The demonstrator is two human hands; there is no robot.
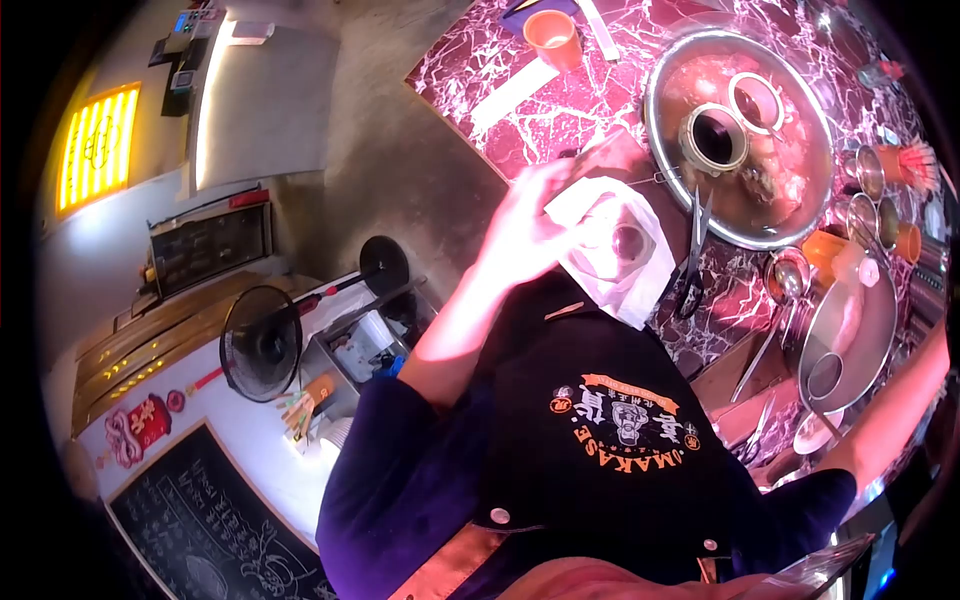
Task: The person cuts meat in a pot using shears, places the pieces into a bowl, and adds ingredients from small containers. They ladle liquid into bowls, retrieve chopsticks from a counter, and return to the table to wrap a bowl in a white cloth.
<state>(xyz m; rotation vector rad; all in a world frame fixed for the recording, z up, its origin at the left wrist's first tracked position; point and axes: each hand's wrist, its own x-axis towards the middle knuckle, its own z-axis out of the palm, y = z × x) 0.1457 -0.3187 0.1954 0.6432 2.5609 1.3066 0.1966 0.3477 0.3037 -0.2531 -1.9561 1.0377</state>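
My left hand [535,222] is closed on the edge of a white paper bag [640,285], held just above my apron. A round, shiny dark shape shows in the middle of the bag, but I cannot make out what it is. Beside the bag, black-handled scissors [689,285] point toward a large metal pot [655,120]. That pot holds reddish-brown broth with pieces in it and two ring-shaped metal containers [715,138]. My right forearm [893,410] reaches to the right edge, and the hand itself is cut off.
An orange cup [552,40] stands at the far table corner. Past the scissors lie a ladle [788,275], a steel pan [870,330] and a cup of red-tipped sticks [912,165]. A black fan [260,343] and a grey bin [360,345] are to the left.
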